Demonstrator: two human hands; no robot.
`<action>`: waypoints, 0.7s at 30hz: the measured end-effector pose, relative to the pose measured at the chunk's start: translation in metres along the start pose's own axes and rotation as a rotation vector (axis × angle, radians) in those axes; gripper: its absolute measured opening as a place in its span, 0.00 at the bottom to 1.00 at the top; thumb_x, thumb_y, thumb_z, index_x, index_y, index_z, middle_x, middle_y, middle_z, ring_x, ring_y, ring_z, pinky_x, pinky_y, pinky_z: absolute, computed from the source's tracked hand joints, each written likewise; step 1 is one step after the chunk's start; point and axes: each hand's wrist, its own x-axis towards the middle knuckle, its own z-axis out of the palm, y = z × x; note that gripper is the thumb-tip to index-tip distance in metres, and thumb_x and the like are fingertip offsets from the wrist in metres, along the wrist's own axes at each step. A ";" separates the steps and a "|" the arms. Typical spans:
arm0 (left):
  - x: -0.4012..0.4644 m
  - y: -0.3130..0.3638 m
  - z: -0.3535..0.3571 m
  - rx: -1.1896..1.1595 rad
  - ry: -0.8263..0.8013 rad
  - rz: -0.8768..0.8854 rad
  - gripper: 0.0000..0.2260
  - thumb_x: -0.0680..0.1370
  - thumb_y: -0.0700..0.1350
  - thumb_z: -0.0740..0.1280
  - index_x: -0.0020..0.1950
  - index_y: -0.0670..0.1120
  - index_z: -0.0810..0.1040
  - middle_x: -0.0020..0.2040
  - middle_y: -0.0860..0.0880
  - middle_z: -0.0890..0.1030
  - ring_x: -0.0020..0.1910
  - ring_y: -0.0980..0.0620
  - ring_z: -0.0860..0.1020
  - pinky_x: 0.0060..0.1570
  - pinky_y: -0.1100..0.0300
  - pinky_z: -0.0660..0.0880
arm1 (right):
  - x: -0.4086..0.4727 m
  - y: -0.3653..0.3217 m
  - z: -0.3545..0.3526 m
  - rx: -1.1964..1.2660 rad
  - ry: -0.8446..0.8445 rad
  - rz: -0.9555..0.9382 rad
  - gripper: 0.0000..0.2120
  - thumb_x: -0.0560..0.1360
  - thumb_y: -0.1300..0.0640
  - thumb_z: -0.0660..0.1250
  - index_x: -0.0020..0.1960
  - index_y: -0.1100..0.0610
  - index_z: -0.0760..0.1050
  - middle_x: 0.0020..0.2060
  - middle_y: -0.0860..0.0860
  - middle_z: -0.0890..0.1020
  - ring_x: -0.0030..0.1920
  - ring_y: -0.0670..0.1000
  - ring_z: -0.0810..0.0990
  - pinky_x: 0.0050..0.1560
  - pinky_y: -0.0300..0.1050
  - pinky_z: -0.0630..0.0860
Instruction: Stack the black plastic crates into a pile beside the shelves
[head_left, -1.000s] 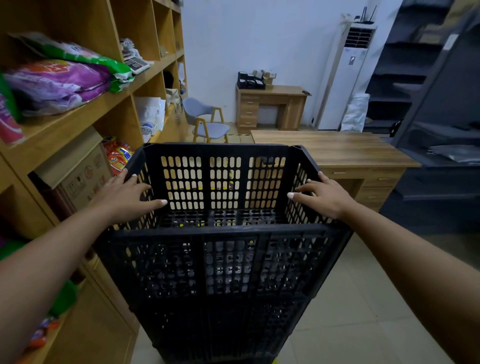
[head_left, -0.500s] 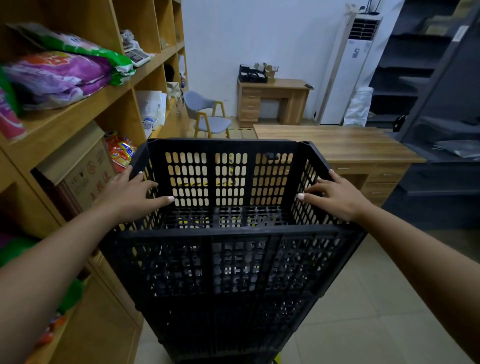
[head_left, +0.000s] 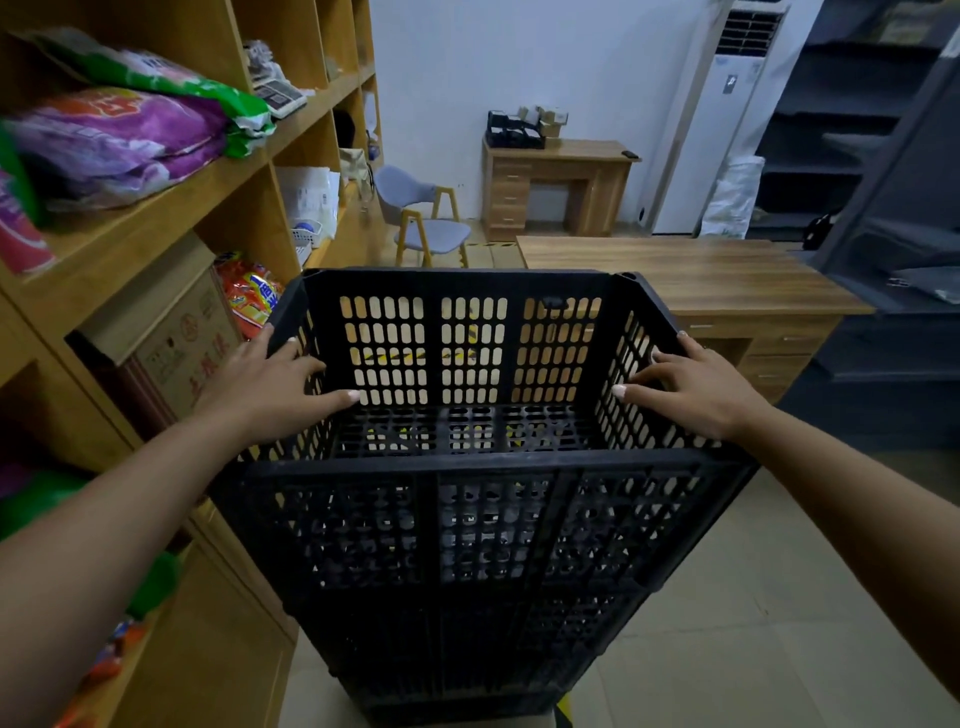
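A black slotted plastic crate (head_left: 483, 525) fills the middle of the view, sitting on top of more black crates (head_left: 457, 670) stacked below it, right beside the wooden shelves (head_left: 171, 202). My left hand (head_left: 270, 389) rests on the crate's left rim, fingers spread over the edge. My right hand (head_left: 696, 389) lies on the right rim the same way. The top crate is empty. The pile's bottom is hidden at the lower edge of the view.
The shelves on the left hold bright bags (head_left: 119, 140) and a cardboard box (head_left: 176, 343). A long wooden desk (head_left: 691, 280) stands behind the crate on the right. Farther back are a grey chair (head_left: 421, 218), a small desk (head_left: 556, 182) and dark shelving (head_left: 883, 156). Tiled floor (head_left: 727, 649) lies on the right.
Both hands stay on the crate's rims. The crate sits a little lower and closer in view, and the camera has shifted slightly.
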 end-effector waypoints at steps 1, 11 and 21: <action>-0.001 0.001 0.000 -0.005 0.004 0.004 0.42 0.67 0.76 0.47 0.74 0.54 0.65 0.79 0.46 0.54 0.78 0.45 0.42 0.73 0.44 0.47 | 0.000 0.000 0.000 0.011 0.007 0.001 0.47 0.61 0.20 0.41 0.66 0.45 0.73 0.75 0.53 0.61 0.77 0.55 0.44 0.73 0.57 0.50; -0.002 -0.001 0.000 -0.089 0.162 0.020 0.25 0.75 0.65 0.59 0.62 0.49 0.78 0.69 0.48 0.74 0.74 0.43 0.60 0.66 0.44 0.64 | -0.010 0.001 -0.003 0.299 0.234 -0.019 0.28 0.74 0.33 0.56 0.54 0.54 0.80 0.48 0.50 0.80 0.54 0.51 0.77 0.47 0.47 0.74; -0.049 0.041 -0.026 -0.440 0.348 -0.057 0.18 0.80 0.58 0.57 0.57 0.47 0.79 0.45 0.48 0.79 0.41 0.50 0.75 0.36 0.57 0.67 | -0.045 -0.015 -0.017 0.416 0.504 -0.162 0.13 0.77 0.46 0.64 0.57 0.50 0.78 0.53 0.46 0.81 0.52 0.45 0.76 0.52 0.47 0.75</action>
